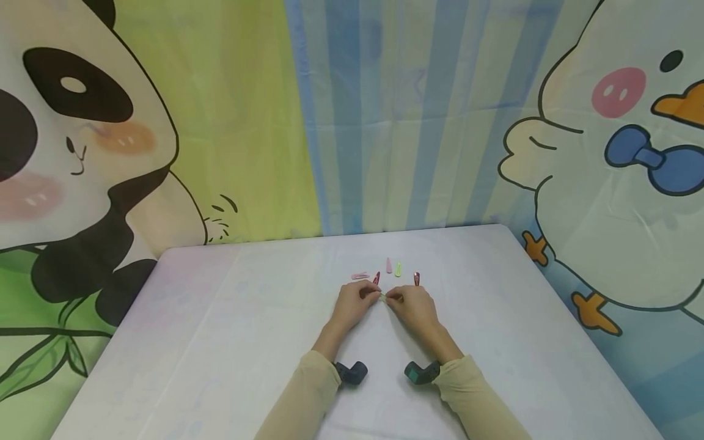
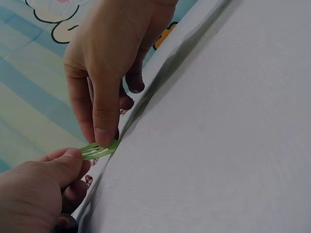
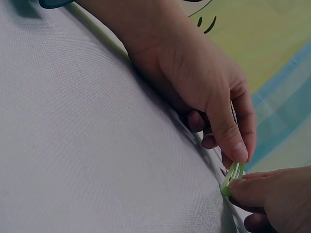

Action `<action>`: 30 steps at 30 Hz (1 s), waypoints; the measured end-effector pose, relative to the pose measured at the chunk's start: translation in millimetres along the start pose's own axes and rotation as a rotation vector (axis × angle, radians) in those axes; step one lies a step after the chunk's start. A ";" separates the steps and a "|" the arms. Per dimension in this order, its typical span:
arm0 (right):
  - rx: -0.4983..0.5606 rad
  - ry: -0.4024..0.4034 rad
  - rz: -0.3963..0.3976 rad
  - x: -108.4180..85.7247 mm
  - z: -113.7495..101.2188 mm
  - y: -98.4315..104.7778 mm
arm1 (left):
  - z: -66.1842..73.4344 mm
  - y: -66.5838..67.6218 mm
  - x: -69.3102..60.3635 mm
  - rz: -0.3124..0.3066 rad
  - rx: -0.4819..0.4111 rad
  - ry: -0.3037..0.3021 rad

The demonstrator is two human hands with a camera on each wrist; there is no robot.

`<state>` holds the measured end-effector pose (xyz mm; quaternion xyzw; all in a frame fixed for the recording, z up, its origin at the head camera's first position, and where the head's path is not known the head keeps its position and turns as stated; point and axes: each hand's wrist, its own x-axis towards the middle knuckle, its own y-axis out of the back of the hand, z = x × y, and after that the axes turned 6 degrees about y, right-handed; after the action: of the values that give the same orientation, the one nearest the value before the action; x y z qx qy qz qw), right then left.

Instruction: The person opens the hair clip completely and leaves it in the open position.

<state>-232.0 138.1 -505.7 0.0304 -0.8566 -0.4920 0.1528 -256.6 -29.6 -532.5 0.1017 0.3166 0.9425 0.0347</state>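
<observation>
A green hair clip (image 2: pixel 97 151) is held between both hands just above the white table. My left hand (image 1: pixel 354 304) pinches one end between thumb and fingertips; my right hand (image 1: pixel 415 310) pinches the other end the same way. In the right wrist view the clip (image 3: pixel 233 177) shows its slotted frame between the two sets of fingertips. Just beyond the hands lie a red clip (image 1: pixel 376 278) near the left fingers and another red clip (image 1: pixel 417 278) near the right hand.
Farther back on the white table (image 1: pixel 247 318) lie a pink clip (image 1: pixel 360 275), a second pink clip (image 1: pixel 388 266) and a light green clip (image 1: pixel 398 269). A patterned curtain (image 1: pixel 385 122) hangs behind the table's back edge.
</observation>
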 end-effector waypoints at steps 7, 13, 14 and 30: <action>0.095 -0.025 0.025 0.0 1.7 -2.7 | -0.3 -0.7 0.6 0.000 -0.036 -0.023; 0.147 -0.026 0.053 0.7 1.9 -4.3 | 0.3 0.0 1.4 0.009 -0.042 0.004; 0.148 -0.026 0.054 0.7 1.7 -4.1 | 0.2 0.2 1.4 0.005 -0.043 0.008; 0.094 -0.049 0.047 1.6 4.2 4.5 | -3.8 3.8 2.6 -0.088 0.017 -0.043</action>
<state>-234.3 143.6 -503.5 0.0053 -0.8827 -0.4481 0.1416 -260.0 -34.6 -532.8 0.1082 0.3277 0.9350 0.0821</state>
